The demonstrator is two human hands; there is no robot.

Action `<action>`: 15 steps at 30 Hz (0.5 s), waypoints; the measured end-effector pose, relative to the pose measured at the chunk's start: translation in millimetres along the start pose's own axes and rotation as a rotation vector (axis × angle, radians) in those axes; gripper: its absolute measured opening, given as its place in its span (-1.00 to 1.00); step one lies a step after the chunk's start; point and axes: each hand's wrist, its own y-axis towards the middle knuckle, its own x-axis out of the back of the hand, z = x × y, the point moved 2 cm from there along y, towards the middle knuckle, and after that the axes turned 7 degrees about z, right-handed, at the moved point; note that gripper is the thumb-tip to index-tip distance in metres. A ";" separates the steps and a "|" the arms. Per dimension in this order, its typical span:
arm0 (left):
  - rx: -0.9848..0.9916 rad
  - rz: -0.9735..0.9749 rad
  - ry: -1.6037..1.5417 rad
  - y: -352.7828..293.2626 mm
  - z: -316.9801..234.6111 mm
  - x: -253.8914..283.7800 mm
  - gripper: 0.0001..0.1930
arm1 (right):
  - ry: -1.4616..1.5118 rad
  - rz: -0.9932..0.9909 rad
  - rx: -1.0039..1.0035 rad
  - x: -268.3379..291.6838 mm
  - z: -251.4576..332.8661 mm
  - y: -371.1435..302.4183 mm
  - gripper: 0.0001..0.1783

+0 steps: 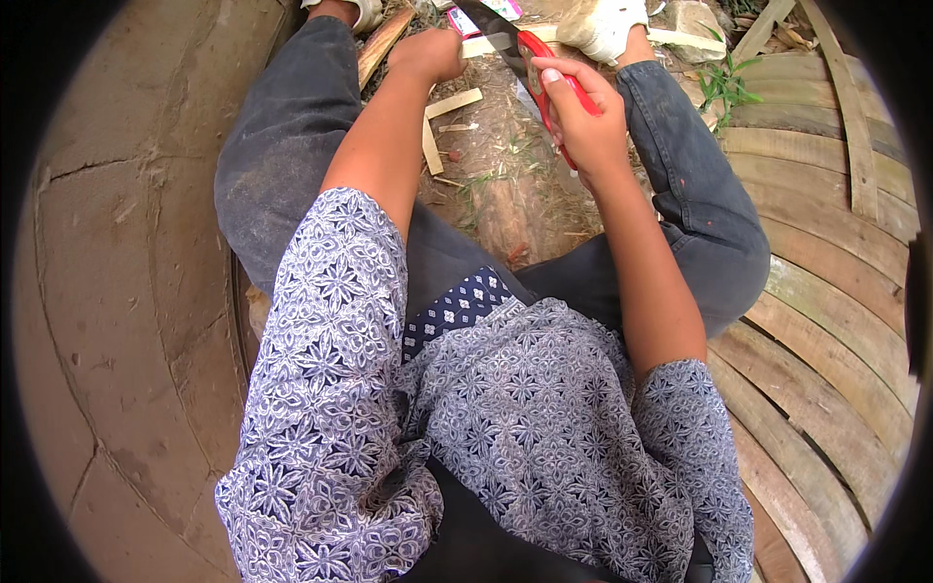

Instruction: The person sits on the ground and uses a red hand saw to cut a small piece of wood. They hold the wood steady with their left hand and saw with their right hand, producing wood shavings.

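A saw with a red loop handle (pixel 563 105) and a dark blade (pixel 494 27) is in my right hand (pixel 587 115), with the fingers wrapped round the handle. Its blade slants up and left across a pale wooden strip (pixel 530 35). Just left of the blade, my left hand (pixel 428 55) is closed at the end of that strip, pressing it from above. My right shoe (pixel 601 27) rests over the strip farther right. The blade's far tip runs out of the picture, and my left fingertips are partly hidden.
Short offcuts of pale wood (pixel 453 103) lie on the ground between my legs, near a log-like brown surface (pixel 508 209). Curved-looking wooden slats (pixel 816 321) cover the right side. Cracked earthen ground or wall (pixel 126 291) fills the left. A grass tuft (pixel 727 89) grows by my right leg.
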 end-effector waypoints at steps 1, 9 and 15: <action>-0.002 0.005 0.001 0.9 0.3 -0.7 -0.61 | -0.011 -0.007 0.011 -0.5 -2.4 0.1 -0.79; -0.013 0.018 -0.037 0.7 0.2 3.9 -0.63 | -0.003 -0.030 0.007 -6.0 -2.0 -6.7 -0.79; 0.021 0.063 -0.001 2.7 -1.1 4.5 -0.66 | -0.025 -0.017 0.011 -4.5 -1.4 -10.0 -0.80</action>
